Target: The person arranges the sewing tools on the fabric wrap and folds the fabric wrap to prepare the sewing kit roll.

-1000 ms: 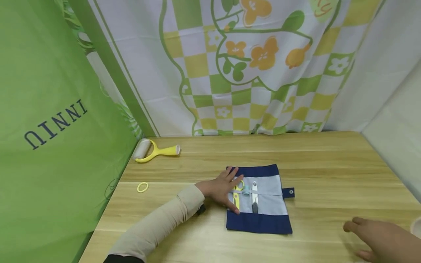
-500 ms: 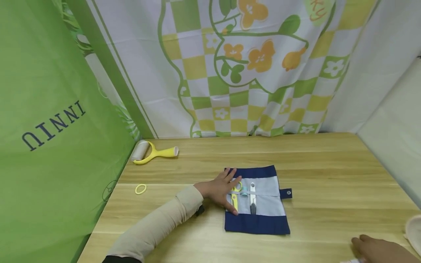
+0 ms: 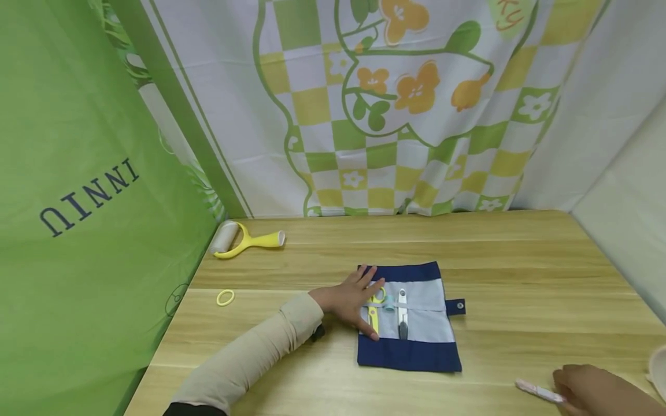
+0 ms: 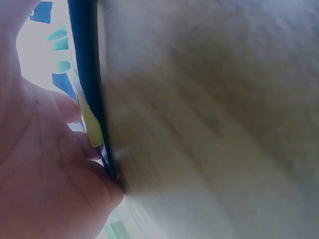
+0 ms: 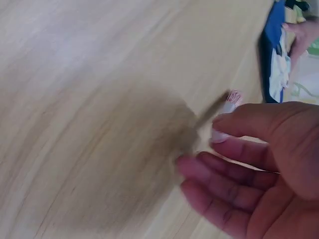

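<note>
A navy and grey fabric tool roll (image 3: 429, 326) lies unfolded on the table. Under its elastic band sit yellow scissors (image 3: 373, 322), a small light-blue spool-like piece (image 3: 389, 303) and a slim silver tool with a dark grey end (image 3: 403, 315). My left hand (image 3: 346, 297) rests with spread fingers on the roll's left side, partly covering the scissors. At the lower right, my right hand (image 3: 598, 387) pinches a slim white and pink stick (image 3: 538, 390) between thumb and index finger. The right wrist view shows the stick's pink-patterned end (image 5: 233, 97); its exact kind is unclear.
A yellow-handled lint roller (image 3: 250, 240) lies at the table's back left, with a yellow ring (image 3: 225, 297) in front of it. A pale round container (image 3: 658, 370) is cut off at the right edge. Curtains (image 3: 374, 162) border the table's back.
My right hand has gone from loosely reaching at the lower right to pinching the white and pink stick, which now shows fully. My left hand stays on the fabric roll.
</note>
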`<act>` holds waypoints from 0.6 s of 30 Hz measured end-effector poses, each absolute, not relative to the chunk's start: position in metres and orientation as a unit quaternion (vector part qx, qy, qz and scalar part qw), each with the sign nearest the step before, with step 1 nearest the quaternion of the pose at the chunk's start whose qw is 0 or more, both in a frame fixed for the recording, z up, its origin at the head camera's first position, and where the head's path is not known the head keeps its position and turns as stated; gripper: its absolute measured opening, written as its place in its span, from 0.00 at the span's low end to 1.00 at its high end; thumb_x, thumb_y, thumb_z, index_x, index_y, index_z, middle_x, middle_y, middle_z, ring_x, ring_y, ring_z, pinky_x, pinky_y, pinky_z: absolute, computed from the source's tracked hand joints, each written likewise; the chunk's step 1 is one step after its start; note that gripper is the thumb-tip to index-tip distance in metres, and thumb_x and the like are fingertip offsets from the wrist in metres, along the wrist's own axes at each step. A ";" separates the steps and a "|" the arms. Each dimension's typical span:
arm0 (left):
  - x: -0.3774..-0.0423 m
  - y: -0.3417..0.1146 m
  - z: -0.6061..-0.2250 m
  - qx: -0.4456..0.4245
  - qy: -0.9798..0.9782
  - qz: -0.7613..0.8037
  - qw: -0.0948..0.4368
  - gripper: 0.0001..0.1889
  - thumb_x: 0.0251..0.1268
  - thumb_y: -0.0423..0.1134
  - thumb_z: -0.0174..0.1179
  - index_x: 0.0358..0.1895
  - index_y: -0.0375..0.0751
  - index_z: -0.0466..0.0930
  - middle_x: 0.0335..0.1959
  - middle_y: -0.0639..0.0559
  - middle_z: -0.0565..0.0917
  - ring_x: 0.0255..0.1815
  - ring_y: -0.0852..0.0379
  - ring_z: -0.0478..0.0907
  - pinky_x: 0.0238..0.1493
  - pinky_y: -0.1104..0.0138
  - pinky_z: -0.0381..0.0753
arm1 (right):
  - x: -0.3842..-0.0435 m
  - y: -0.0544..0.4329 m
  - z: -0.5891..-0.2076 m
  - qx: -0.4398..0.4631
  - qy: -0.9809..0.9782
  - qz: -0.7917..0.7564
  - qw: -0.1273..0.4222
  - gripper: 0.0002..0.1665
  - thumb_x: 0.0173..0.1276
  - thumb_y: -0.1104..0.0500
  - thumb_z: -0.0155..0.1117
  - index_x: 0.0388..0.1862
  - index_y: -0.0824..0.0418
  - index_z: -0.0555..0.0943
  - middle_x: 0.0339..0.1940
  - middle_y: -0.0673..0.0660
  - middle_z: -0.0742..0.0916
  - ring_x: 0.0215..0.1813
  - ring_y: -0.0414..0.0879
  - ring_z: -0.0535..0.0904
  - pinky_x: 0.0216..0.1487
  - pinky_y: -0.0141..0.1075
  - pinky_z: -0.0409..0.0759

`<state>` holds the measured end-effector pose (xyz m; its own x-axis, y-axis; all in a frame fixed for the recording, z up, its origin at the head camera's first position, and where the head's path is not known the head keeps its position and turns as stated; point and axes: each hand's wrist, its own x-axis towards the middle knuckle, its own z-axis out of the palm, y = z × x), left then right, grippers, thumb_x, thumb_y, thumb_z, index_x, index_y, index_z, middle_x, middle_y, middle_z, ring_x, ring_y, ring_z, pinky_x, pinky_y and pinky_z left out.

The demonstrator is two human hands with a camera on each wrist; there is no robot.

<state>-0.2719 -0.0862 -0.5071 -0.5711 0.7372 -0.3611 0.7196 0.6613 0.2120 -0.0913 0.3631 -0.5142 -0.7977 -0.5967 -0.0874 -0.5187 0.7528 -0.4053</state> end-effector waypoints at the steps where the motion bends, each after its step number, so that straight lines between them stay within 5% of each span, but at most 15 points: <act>1: -0.272 -0.086 -0.507 0.410 0.886 0.021 0.215 0.66 0.51 0.74 0.65 0.83 0.47 0.34 0.83 0.40 0.28 0.84 0.38 0.23 0.83 0.48 0.38 | -0.092 0.362 -0.512 -0.304 0.926 -0.204 0.094 0.18 0.57 0.66 0.72 0.24 0.49 0.71 0.22 0.32 0.71 0.23 0.22 0.60 0.20 0.25 0.61; 7: -0.271 -0.087 -0.509 0.410 0.885 0.021 0.217 0.66 0.51 0.73 0.65 0.83 0.47 0.33 0.83 0.40 0.27 0.84 0.38 0.23 0.83 0.48 0.38 | -0.102 0.350 -0.488 -0.235 0.919 -0.300 0.106 0.09 0.63 0.67 0.70 0.32 0.56 0.79 0.26 0.37 0.85 0.27 0.24 0.78 0.23 0.26 0.77; 15: -0.270 -0.086 -0.508 0.410 0.885 0.013 0.221 0.66 0.52 0.74 0.64 0.83 0.47 0.32 0.83 0.40 0.27 0.83 0.38 0.23 0.83 0.48 0.37 | -0.131 0.332 -0.461 -0.225 0.880 -0.405 0.103 0.05 0.67 0.71 0.64 0.41 0.68 0.81 0.33 0.46 0.90 0.35 0.29 0.86 0.30 0.31 0.85; 18: -0.271 -0.085 -0.505 0.417 0.883 0.012 0.215 0.66 0.52 0.73 0.65 0.83 0.46 0.33 0.83 0.38 0.27 0.83 0.37 0.24 0.83 0.48 0.37 | -0.148 0.317 -0.444 -0.216 0.899 -0.368 0.100 0.04 0.68 0.68 0.65 0.42 0.65 0.82 0.33 0.48 0.90 0.35 0.28 0.85 0.31 0.30 0.85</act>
